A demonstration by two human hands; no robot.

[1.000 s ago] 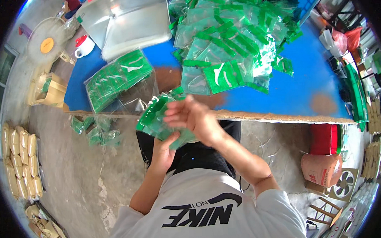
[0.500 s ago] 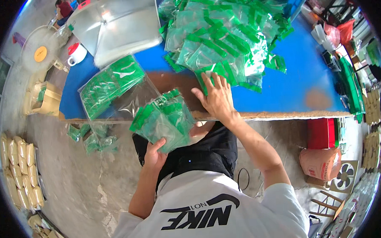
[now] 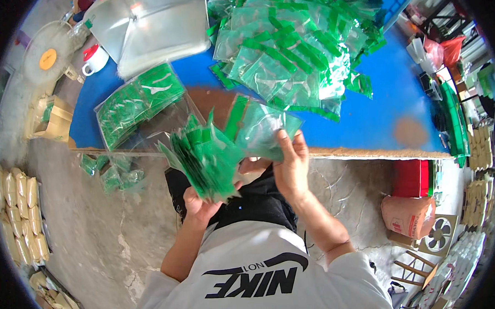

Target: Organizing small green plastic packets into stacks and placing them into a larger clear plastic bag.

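Note:
My left hand [image 3: 199, 203] grips a fanned stack of small clear bags with green tops [image 3: 203, 156], held just below the near edge of the blue table [image 3: 367, 124]. My right hand [image 3: 291, 163] pinches a single clear bag with a green strip [image 3: 263, 126] and holds it against the right side of that stack. A big loose heap of the same green-topped bags [image 3: 292, 47] covers the table's far middle. A flat clear packet full of green bags [image 3: 137, 104] lies on the table's left part.
A shiny metal tray [image 3: 153, 26] and a white cup with a red lid [image 3: 94, 59] stand at the table's far left. Several bags [image 3: 113, 174] lie on the concrete floor at the left. A cardboard box [image 3: 52, 119], yellow sacks [image 3: 15, 209], a red box [image 3: 411, 177] and a fan [image 3: 439, 234] surround me.
My right hand has come back from the heap on the table with one bag and brought it to the stack, which my left hand has raised slightly.

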